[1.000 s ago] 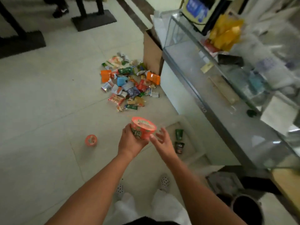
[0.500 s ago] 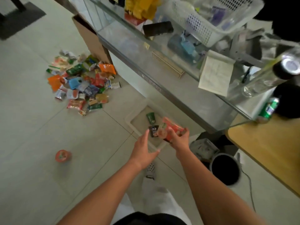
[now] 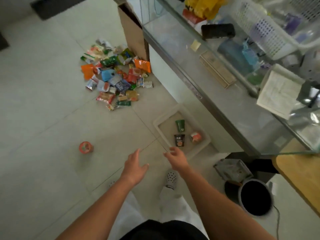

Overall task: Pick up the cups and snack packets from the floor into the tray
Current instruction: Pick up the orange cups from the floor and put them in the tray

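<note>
A white tray (image 3: pixel 160 130) lies on the floor beside the glass counter. Inside it are a green cup (image 3: pixel 180 125), a black cup (image 3: pixel 179 140) and an orange cup (image 3: pixel 196 137) on its side. Another orange cup (image 3: pixel 85 147) stands alone on the floor to the left. A heap of colourful snack packets (image 3: pixel 115 77) lies further back. My left hand (image 3: pixel 134 166) hovers open over the tiles. My right hand (image 3: pixel 176 158) hangs just short of the tray's near edge with loose fingers, holding nothing.
A glass counter (image 3: pixel 225 94) with a white basket (image 3: pixel 270 32) and papers runs along the right. A brown cardboard box (image 3: pixel 133 30) stands behind the packets. A black bin (image 3: pixel 256 198) and a wooden table (image 3: pixel 301 174) sit at the right. My feet in white shoes (image 3: pixel 171 179) are below.
My right hand has let go of the orange cup, which now lies in the tray. Both hands have drawn back from the tray, empty.
</note>
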